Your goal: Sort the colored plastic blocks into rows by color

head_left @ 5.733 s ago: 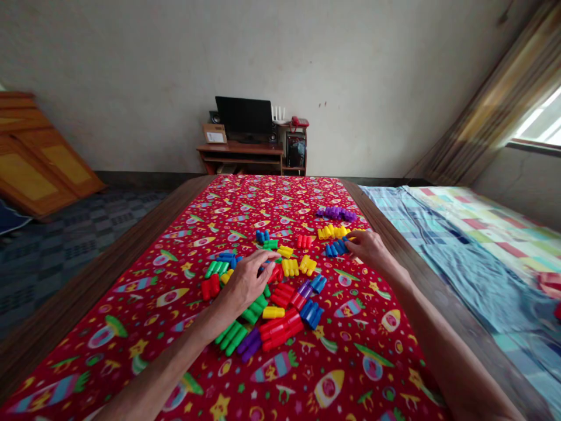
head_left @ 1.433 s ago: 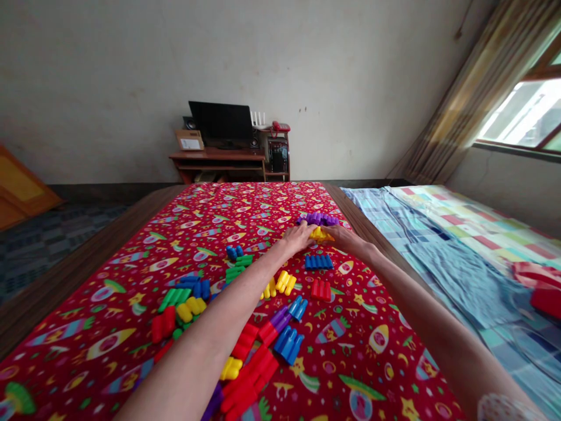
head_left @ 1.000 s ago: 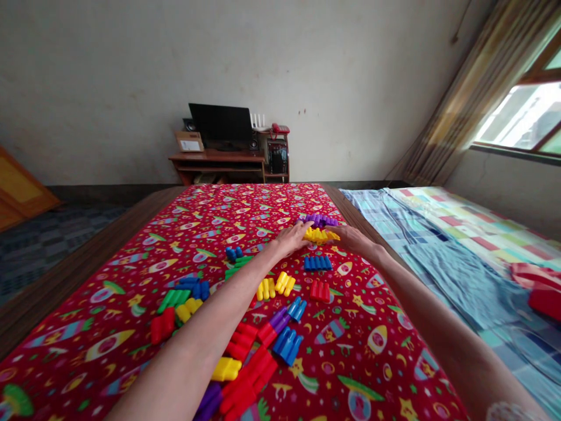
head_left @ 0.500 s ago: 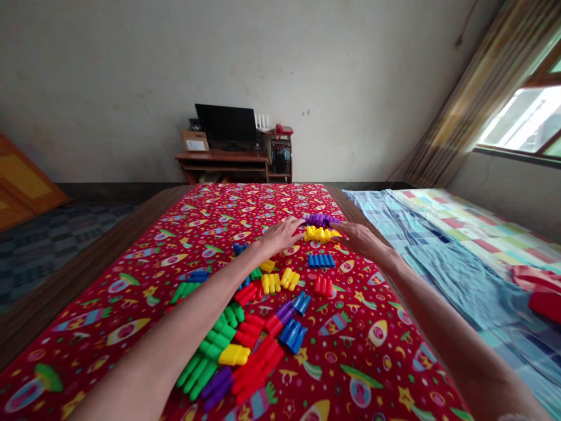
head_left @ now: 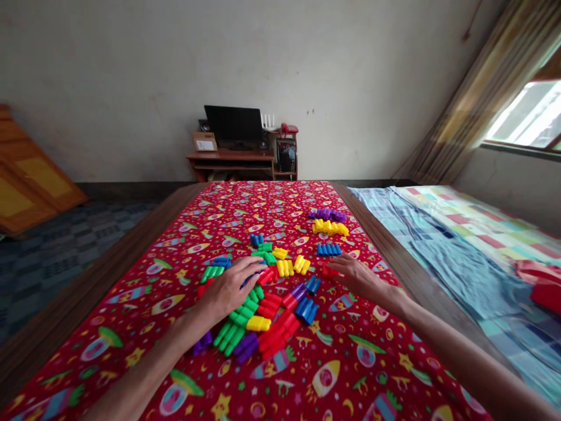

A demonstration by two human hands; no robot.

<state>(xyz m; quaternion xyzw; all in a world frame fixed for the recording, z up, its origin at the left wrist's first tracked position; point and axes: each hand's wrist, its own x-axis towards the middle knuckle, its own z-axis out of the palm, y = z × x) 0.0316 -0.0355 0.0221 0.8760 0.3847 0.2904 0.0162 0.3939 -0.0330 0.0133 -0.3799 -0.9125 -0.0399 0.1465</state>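
Observation:
My left hand (head_left: pixel 234 285) reaches over a loose heap of plastic building blocks, its fingers stretched above green blocks (head_left: pixel 236 324) and a red block (head_left: pixel 266 276). My right hand (head_left: pixel 357 273) lies low over the cloth with its fingers extended, the tips at a red block (head_left: pixel 329 271) that they partly cover. Just beyond it sits a row of blue blocks (head_left: pixel 328 250). Farther back are a yellow row (head_left: pixel 330 227) and a purple row (head_left: pixel 328 214). Between my hands lie yellow blocks (head_left: pixel 286 268) and a blue block (head_left: pixel 307 310).
A red patterned cloth (head_left: pixel 324 345) covers the table, whose brown edge (head_left: pixel 368 210) shows at the right. A bed (head_left: pixel 464 240) stands along the right side. At the far wall is a desk (head_left: pixel 232 155) with a monitor (head_left: pixel 234 126); a wooden cabinet (head_left: pixel 35 175) is at left.
Both hands have drawn back toward me from the yellow and purple rows. The left came over the heap, the right down to the red block. The camera view has shifted slightly.

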